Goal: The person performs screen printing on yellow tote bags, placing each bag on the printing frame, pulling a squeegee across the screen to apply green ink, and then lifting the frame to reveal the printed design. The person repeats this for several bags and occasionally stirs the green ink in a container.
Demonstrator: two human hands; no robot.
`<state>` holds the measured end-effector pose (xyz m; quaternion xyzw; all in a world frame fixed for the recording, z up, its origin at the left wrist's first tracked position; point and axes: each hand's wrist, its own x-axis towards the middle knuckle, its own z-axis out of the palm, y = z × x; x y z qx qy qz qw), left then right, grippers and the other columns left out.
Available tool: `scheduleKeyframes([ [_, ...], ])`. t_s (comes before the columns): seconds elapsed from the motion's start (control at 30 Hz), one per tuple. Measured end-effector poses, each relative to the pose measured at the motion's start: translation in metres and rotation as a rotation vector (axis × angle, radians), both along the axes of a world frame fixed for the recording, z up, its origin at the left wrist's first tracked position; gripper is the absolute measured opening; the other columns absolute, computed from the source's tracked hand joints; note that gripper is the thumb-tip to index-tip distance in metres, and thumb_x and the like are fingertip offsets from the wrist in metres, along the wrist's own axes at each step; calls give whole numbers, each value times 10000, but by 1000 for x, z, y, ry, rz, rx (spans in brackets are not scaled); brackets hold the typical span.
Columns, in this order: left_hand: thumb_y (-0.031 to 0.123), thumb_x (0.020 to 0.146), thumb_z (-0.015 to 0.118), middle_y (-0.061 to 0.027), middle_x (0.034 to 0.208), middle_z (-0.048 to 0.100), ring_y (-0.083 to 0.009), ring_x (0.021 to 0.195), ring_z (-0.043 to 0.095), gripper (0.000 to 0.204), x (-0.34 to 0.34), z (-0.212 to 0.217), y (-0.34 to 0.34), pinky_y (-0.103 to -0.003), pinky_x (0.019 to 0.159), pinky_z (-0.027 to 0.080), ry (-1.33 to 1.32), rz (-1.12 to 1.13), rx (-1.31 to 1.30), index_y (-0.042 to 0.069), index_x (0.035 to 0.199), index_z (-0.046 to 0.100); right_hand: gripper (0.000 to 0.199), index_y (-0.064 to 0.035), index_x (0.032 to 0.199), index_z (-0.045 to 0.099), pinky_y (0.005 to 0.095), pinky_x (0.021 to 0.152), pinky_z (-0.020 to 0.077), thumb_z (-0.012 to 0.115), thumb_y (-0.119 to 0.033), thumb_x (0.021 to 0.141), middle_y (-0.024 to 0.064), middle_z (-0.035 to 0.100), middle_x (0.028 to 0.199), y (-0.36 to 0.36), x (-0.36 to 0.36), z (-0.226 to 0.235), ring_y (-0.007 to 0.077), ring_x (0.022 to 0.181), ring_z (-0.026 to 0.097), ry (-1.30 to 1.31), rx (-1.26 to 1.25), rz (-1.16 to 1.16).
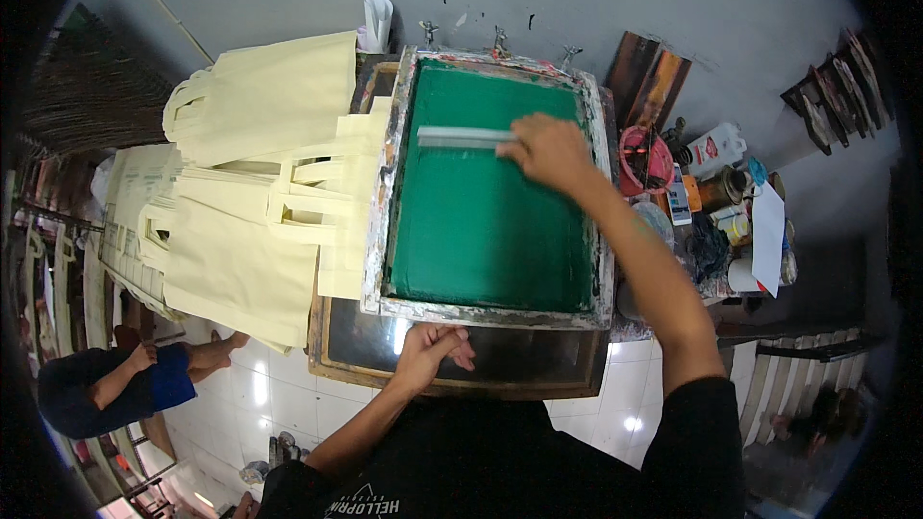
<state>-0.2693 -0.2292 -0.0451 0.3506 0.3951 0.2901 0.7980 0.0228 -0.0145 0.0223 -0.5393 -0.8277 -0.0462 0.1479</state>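
A screen-printing frame (594, 231) with a paint-spattered rim lies in front of me, its mesh (481, 240) covered in green. My right hand (550, 152) grips the right end of a pale squeegee (452, 137), which rests crosswise on the upper part of the mesh. Motion blurs that hand slightly. Just below the frame's near edge is my left hand (435, 356), its fingers loosely curled, with nothing visible in them. Under the frame sits a dark table top (365, 332) with a wooden border. A cream bag (346, 259) reaches under the frame's left side.
Stacks of cream bags (240, 231) lie to the left. Metal clamps (500, 41) line the frame's far edge. On the right stand a pink basket (646, 161), a white jug (716, 149), a phone (680, 197) and cans. Another person (115, 384) sits at lower left.
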Motion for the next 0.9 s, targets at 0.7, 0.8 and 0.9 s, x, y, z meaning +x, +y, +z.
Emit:
scheduleKeyframes([
  [0.7, 209, 878, 713, -221, 1053, 696, -404, 969, 664, 299, 54, 90, 349, -461, 858, 515, 894, 9, 1536, -5, 1086, 705, 656, -41, 784, 675, 483, 651, 534, 674, -697, 794, 165, 718, 812, 81, 6, 4, 359, 754, 706, 23, 117, -282],
  [0.8, 198, 852, 731, -224, 939, 711, -412, 885, 681, 244, 60, 93, 336, -476, 816, 527, 945, -119, 1302, -12, 976, 741, 645, -47, 757, 654, 460, 617, 530, 685, -690, 785, 153, 709, 783, 63, 13, -8, 340, 722, 699, 48, 189, -224],
  [0.9, 200, 854, 732, -218, 926, 709, -401, 877, 680, 234, 50, 77, 321, -473, 811, 528, 882, -90, 1367, 6, 985, 745, 635, -52, 774, 658, 451, 635, 535, 679, -686, 790, 143, 705, 786, 43, 5, -4, 333, 741, 699, 16, 158, -228],
])
